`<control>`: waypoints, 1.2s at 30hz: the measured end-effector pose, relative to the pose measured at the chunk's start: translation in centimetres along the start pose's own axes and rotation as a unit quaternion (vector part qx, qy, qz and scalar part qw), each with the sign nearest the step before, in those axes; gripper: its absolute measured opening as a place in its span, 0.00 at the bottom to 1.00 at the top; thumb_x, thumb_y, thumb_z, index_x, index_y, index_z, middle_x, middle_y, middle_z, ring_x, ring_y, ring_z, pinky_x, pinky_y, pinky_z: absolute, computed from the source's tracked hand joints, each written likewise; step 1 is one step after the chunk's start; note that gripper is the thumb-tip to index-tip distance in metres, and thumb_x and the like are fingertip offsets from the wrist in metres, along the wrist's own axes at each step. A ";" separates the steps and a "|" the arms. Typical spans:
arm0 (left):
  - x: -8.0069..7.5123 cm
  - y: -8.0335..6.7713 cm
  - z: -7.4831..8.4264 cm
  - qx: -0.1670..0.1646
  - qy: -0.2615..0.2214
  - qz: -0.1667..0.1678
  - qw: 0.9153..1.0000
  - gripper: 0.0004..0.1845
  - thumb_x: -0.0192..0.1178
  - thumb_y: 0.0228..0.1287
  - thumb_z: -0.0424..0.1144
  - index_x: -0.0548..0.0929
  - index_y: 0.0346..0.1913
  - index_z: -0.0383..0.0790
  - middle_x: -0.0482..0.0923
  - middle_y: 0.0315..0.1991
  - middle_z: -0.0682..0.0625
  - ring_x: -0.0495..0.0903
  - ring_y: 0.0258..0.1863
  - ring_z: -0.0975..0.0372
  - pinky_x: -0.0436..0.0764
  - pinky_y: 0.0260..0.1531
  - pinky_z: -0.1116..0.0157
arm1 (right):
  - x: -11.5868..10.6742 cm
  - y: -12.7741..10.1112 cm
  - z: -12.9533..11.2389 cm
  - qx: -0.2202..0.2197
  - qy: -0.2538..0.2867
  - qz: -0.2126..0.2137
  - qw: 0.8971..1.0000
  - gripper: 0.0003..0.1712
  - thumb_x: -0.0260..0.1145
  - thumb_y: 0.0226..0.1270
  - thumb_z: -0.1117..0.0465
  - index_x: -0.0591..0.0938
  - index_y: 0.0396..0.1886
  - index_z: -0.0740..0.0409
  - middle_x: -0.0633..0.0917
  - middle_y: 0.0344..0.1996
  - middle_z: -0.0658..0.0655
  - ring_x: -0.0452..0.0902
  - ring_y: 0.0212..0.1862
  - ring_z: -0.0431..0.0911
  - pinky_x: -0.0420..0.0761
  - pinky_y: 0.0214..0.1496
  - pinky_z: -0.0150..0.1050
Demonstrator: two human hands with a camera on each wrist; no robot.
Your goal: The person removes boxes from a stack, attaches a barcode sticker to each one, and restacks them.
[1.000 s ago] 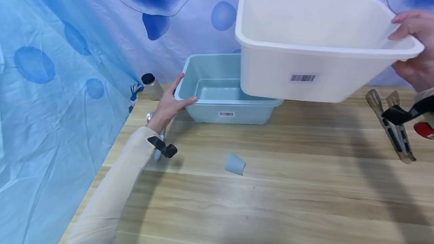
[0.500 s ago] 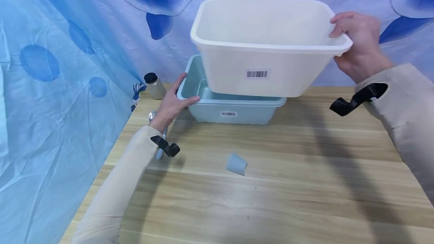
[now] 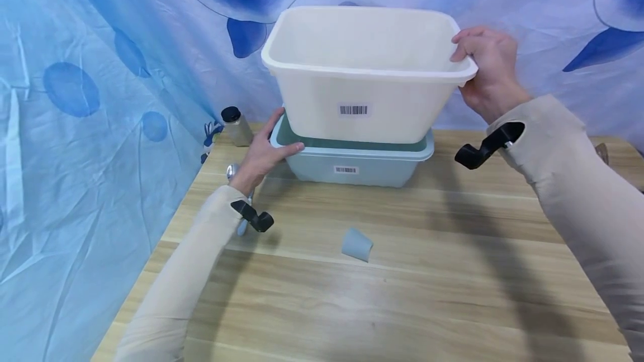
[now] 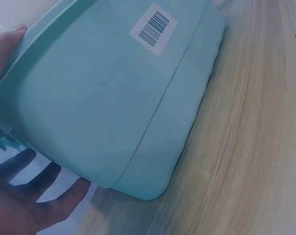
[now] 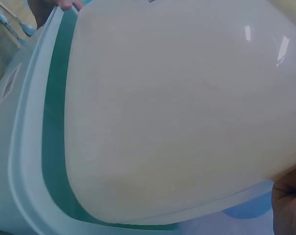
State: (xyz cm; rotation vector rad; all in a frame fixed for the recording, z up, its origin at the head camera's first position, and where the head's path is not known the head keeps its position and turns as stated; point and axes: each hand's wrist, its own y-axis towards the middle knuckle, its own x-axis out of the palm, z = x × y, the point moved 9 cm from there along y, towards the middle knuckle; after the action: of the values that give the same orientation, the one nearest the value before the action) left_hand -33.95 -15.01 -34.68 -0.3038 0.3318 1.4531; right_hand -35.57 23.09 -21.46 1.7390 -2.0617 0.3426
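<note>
A white plastic bin [image 3: 312,99] with a barcode label hangs over the light blue bin [image 3: 312,167], its underside overlapping the lower bin's opening. My right hand [image 3: 488,68] grips the white bin's right rim, thumb over the edge and fingers beneath. At the light blue bin's left end, my left hand [image 3: 261,158] holds the rim; its thumb lies over the front edge. Spread fingers [image 4: 50,208] touch the end wall in the left wrist view. From the right wrist, a dark green strip of the lower bin's inside shows beside the white wall.
A small grey-blue cup [image 3: 357,244] lies on its side on the wooden table [image 3: 427,306]. Behind my left hand stands a black-lidded jar [image 3: 237,126]. A spoon [image 3: 232,171] lies partly under my left wrist. A blue patterned curtain [image 3: 100,144] borders the left and back.
My right hand has carried the white bin leftward and slightly down, from the lower bin's right side to over it. My left hand has stayed on the light blue bin.
</note>
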 end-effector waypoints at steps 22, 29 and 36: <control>0.7 0.1 0.1 0.001 -0.017 -0.005 1.000 0.49 0.73 0.51 0.50 0.56 0.73 0.69 0.56 0.75 0.53 0.57 0.72 0.55 0.58 0.70 0.44 | -1.5 0.2 5.4 0.006 -0.061 -0.006 0.998 0.17 0.52 0.49 0.83 0.82 0.18 0.64 0.77 0.30 0.56 0.74 0.23 0.44 0.75 0.16 0.30; 0.8 -0.4 0.1 0.022 -0.029 -0.003 0.999 0.45 0.74 0.51 0.47 0.62 0.71 0.61 0.64 0.70 0.50 0.64 0.67 0.54 0.64 0.67 0.48 | -2.3 -0.4 7.2 0.046 -0.093 -0.015 0.994 0.17 0.54 0.50 0.82 0.83 0.20 0.61 0.76 0.31 0.56 0.71 0.21 0.43 0.71 0.15 0.30; 0.8 -0.7 0.2 0.022 -0.038 0.002 0.999 0.41 0.74 0.50 0.46 0.66 0.68 0.53 0.69 0.65 0.49 0.68 0.63 0.55 0.66 0.66 0.50 | -2.3 -1.2 7.5 0.082 -0.212 -0.057 0.972 0.10 0.60 0.55 0.76 0.84 0.27 0.60 0.76 0.40 0.53 0.71 0.22 0.42 0.74 0.21 0.30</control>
State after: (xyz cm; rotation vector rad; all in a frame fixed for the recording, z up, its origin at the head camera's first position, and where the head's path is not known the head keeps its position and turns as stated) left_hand -33.22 -14.29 -34.76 -0.2118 0.3013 1.4557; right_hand -35.23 21.52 -29.27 2.1754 -2.2580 0.1130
